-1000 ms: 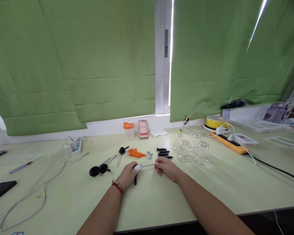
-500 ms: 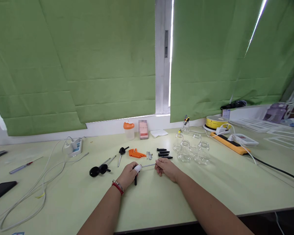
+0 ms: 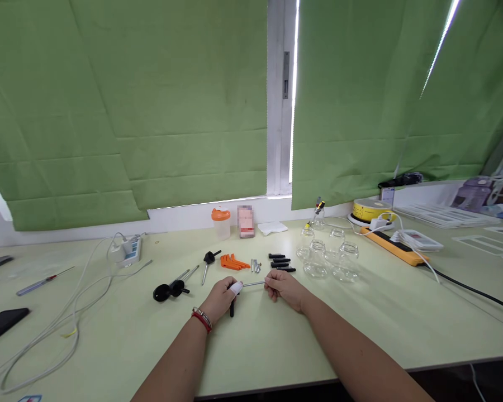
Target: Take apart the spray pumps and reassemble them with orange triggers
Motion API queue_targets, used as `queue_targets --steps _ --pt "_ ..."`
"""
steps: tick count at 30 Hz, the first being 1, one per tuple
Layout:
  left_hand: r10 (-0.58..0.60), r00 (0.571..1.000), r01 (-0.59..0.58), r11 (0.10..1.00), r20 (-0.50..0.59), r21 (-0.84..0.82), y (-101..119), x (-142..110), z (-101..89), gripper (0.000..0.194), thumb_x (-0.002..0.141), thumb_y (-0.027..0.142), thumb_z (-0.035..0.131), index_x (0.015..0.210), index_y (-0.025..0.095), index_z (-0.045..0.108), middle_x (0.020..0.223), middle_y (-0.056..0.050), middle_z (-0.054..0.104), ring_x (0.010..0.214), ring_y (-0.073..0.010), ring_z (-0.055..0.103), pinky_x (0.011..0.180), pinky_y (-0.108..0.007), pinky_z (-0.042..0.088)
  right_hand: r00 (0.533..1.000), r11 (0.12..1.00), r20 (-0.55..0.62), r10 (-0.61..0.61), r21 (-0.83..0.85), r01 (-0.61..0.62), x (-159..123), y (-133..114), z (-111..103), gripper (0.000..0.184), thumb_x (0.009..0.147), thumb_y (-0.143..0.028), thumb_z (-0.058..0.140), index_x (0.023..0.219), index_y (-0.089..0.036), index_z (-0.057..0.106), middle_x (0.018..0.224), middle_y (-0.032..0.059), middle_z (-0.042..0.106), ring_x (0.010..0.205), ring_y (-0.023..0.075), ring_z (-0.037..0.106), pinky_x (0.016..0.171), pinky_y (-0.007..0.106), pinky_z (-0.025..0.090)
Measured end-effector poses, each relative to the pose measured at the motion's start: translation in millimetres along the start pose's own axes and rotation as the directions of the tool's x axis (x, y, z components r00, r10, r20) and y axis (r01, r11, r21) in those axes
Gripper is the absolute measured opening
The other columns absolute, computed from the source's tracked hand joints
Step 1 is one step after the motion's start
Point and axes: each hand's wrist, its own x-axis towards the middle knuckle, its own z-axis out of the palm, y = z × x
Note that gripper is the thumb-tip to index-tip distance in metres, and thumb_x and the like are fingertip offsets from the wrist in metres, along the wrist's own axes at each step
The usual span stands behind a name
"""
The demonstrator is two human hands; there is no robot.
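My left hand (image 3: 220,298) is closed round a black handle piece (image 3: 232,309) that sticks out below the fist, and one finger wears a white cot. My right hand (image 3: 283,288) pinches the far end of a thin metal rod (image 3: 254,283) that spans between both hands. Just beyond the hands lie orange plastic parts (image 3: 232,261), a few short metal pins (image 3: 255,265) and small black pieces (image 3: 281,261). Finished black-handled rods (image 3: 170,289) lie to the left.
Several clear glass jars (image 3: 327,258) stand right of the hands. A white power strip (image 3: 129,250) with loose cables lies left, with a screwdriver (image 3: 43,281) and a black case (image 3: 2,324) beyond. A yellow power strip (image 3: 394,244) and a yellow tape roll (image 3: 368,209) sit at the right rear.
My hands hold the same pose on the rod. A person's hand at the far right edge has left the view, and the camera has tilted slightly.
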Motion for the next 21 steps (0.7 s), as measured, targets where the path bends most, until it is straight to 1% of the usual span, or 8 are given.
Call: queue_targets --steps 11,21 --pt "0.009 1.000 -0.009 1.000 -0.010 0.002 1.4 -1.2 0.1 0.037 0.077 0.055 0.045 0.074 0.018 0.051 0.060 0.003 0.047 0.049 -0.0103 0.036 0.045 -0.022 0.028 1.000 0.999 0.010 0.022 -0.025 -0.022 2.6 3.9 -2.1 0.028 0.075 -0.042 0.057 0.069 -0.015 0.055 0.053 -0.0008 0.054 0.046 0.0104 0.049 0.048 0.025 0.040" --pt "0.009 1.000 -0.009 1.000 -0.003 0.020 1.3 -0.5 -0.9 0.039 0.077 0.056 0.044 0.075 0.018 0.052 0.060 0.002 0.048 0.051 -0.0109 0.038 0.045 -0.022 0.029 0.999 0.999 0.014 0.034 -0.038 -0.034 -0.4 -2.2 -0.2 0.027 0.076 -0.040 0.057 0.068 -0.015 0.054 0.052 -0.0002 0.054 0.046 0.0104 0.049 0.048 0.025 0.040"
